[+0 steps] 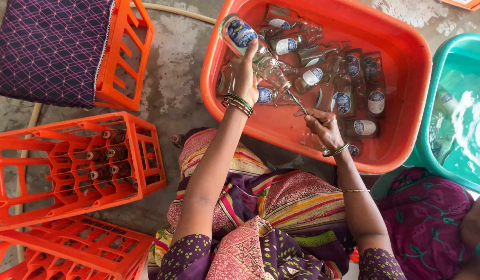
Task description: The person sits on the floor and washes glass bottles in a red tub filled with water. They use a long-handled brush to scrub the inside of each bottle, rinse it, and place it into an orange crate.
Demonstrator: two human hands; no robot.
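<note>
While an orange crate (74, 168) lay on its side well to the left of the red tub (406, 46), its compartments held several bottles (102, 155) with only their caps and necks showing. More orange crates (69, 251) sat below it, and another crate (123, 52) above it carried a purple patterned cushion (48, 46). Nearer the tub, the person's left hand (246, 78), ringed with green and gold bangles, was raised over the tub's left part, its grip wrapped firmly around a clear glass bottle (253, 46) with a blue oval label, held tilted above the water with its mouth pointing down and right. Just right of that, the right hand (322, 128) hovered over the tub's near edge, its grip pinched tight on the wire handle of a thin bottle brush (297, 102) whose upper end met the bottle's mouth. Inside the tub, many more labelled bottles (349, 78) lay soaking in shallow water. To the right of the tub stood a teal tub (432, 103) of soapy water, and below it sat another person in a magenta patterned garment (427, 212).
</note>
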